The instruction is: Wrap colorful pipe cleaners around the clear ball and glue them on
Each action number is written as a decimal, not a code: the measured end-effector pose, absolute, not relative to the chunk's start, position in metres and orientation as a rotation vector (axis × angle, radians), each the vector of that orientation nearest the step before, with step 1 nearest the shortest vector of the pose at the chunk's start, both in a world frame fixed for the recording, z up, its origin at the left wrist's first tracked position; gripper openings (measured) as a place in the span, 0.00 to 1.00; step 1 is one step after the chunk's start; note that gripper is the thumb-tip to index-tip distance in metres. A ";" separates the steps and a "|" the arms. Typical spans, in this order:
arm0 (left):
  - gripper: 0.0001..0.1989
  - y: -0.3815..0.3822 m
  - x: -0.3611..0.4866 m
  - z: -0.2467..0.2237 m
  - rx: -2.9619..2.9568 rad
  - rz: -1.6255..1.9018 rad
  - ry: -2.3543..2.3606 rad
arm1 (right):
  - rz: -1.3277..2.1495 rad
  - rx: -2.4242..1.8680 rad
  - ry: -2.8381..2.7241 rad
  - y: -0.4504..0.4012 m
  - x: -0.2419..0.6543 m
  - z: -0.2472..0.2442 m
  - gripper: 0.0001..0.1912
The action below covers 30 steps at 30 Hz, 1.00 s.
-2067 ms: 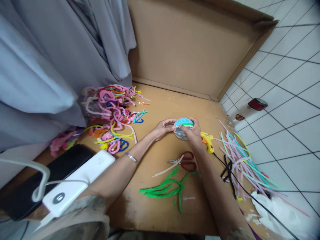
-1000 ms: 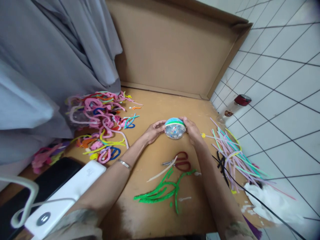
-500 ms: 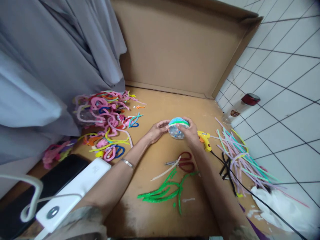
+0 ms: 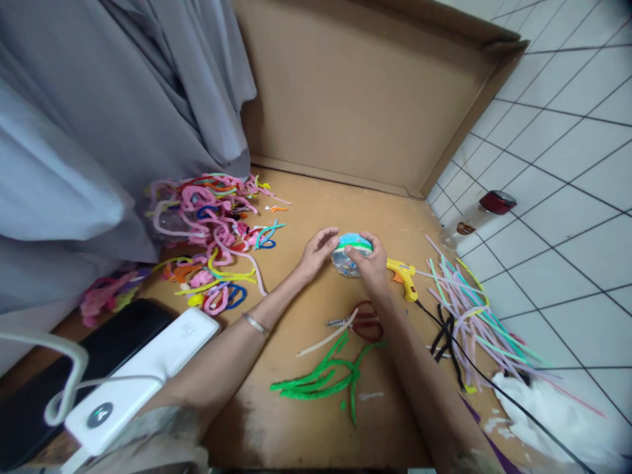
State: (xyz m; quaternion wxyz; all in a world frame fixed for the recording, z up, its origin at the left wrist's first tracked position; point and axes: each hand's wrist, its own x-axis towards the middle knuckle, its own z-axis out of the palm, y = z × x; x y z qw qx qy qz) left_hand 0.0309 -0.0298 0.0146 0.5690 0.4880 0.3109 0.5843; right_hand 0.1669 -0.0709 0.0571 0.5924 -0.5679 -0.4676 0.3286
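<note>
My right hand [image 4: 374, 261] is closed around the right side of a small round clear plastic container [image 4: 348, 264], its thumb across the front. Blue and green bands circle the container's upper part. At its left edge my left hand [image 4: 316, 255] has its fingers stretched out and the thumb apart; whether a fingertip touches the container I cannot tell. Just right of my right hand lies a yellow glue gun [image 4: 403, 276]. Nearer me are red-handled scissors [image 4: 366, 320], partly under my right forearm, a pale strip [image 4: 328, 337] and several green pipe cleaners [image 4: 326, 382].
Tangled coloured pipe cleaners [image 4: 207, 224] are heaped at the left, beside a grey curtain [image 4: 187, 85]. A white power bank [image 4: 143, 375] lies front left. More pipe cleaners [image 4: 469, 309], the glue gun's black cord [image 4: 486, 372] and a bottle [image 4: 476, 220] occupy the right. Cardboard [image 4: 355, 99] stands behind.
My left hand has eased off the container's left side, its fingers straighter now. The right hand keeps its hold, and the container stays in about the same place.
</note>
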 end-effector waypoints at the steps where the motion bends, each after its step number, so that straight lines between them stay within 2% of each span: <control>1: 0.26 -0.031 0.031 0.015 1.193 1.369 0.735 | 0.793 -1.290 -1.076 -0.071 0.166 0.058 0.34; 7: 0.23 -0.028 0.025 0.014 1.242 1.378 0.797 | 0.898 -1.084 -0.923 -0.066 0.166 0.061 0.21; 12: 0.24 -0.028 0.025 0.015 1.274 1.367 0.810 | 0.944 -1.032 -0.836 -0.061 0.167 0.057 0.19; 16: 0.30 -0.034 0.024 0.018 1.394 1.332 0.817 | 0.972 -1.028 -0.845 -0.061 0.165 0.054 0.19; 19: 0.41 -0.037 0.022 0.019 1.575 1.289 0.893 | 1.000 -1.040 -0.903 -0.062 0.164 0.053 0.19; 21: 0.43 -0.039 0.022 0.019 1.614 1.288 0.928 | 0.967 -1.082 -1.001 -0.066 0.167 0.055 0.18; 24: 0.42 -0.039 0.022 0.020 1.555 1.298 0.953 | 0.637 -1.358 -1.298 -0.080 0.181 0.059 0.16; 27: 0.41 -0.040 0.023 0.021 1.492 1.316 0.988 | 0.080 -1.917 -1.557 -0.102 0.205 0.063 0.16; 30: 0.39 -0.041 0.024 0.021 1.479 1.334 0.996 | -0.195 -2.418 -1.568 -0.123 0.229 0.062 0.20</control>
